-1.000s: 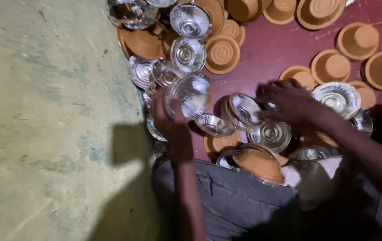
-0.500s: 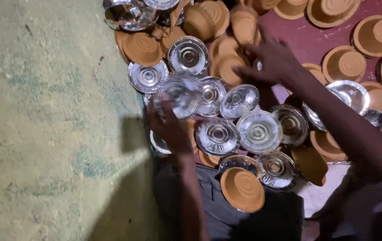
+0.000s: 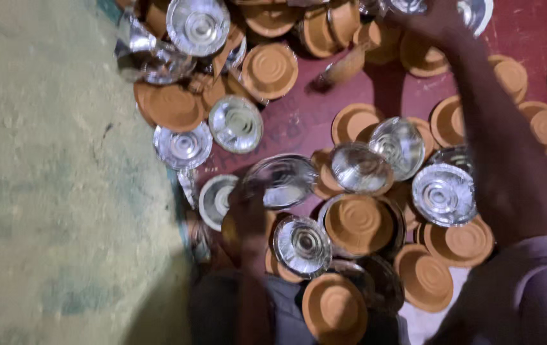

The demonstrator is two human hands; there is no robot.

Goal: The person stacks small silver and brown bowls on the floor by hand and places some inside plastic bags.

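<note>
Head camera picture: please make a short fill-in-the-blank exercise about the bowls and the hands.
1. The left hand holds a shiny ____ bowl.
2. The right hand reaches toward the ____ edge of the picture.
3. The bowls lie on a dark ____ floor.

Missing words: silver; top; red

the silver bowls (image 3: pixel 443 193) look like thin foil-faced paper — glossy, mirror-bright, pressed with ringed ridges. the brown bowls (image 3: pixel 356 222) are matt, like plain card or moulded paper, with the same ridged rings. the floor (image 3: pixel 535 38) is dark red and smooth with a dull sheen; the wall (image 3: pixel 50 179) beside it is rough, mottled plaster — yellowish and chalky.
</note>
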